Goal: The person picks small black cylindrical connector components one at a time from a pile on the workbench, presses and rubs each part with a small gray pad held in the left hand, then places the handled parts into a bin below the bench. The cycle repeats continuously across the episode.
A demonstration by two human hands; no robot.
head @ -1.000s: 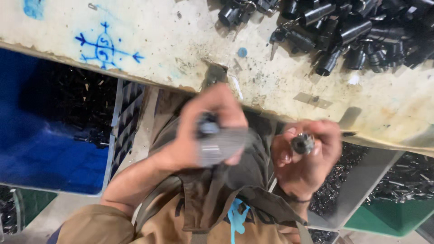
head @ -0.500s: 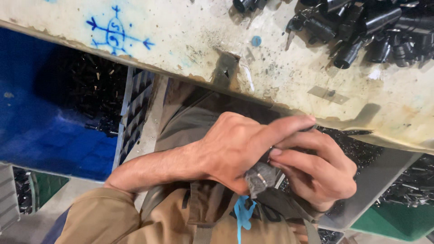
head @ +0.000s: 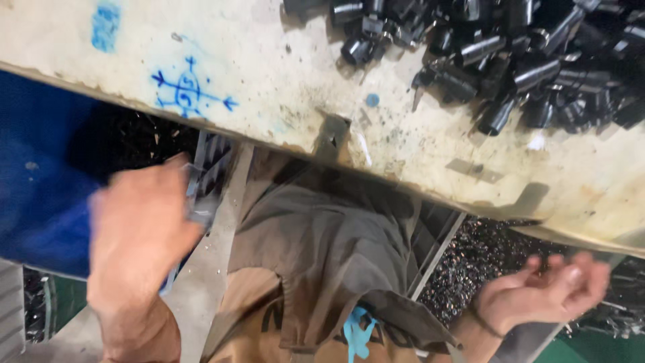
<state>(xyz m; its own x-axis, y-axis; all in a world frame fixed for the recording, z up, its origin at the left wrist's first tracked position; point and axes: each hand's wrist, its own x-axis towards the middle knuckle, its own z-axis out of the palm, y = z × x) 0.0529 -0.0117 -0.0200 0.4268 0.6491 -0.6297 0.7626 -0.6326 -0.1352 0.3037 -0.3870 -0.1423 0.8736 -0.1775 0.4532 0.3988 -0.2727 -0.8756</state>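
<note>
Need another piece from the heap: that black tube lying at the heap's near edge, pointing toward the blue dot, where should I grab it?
Take the black tube by its lower open end, coming from the bare table side toward the person. That end sticks out free of the heap, while its upper end is buried among other parts. Both hands look empty.

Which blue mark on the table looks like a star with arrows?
The drawn blue mark with crossing lines and arrow tips. The blue smudge near the far left corner is only a patch, and the blue dot by the black metal parts is tiny and round.
</note>
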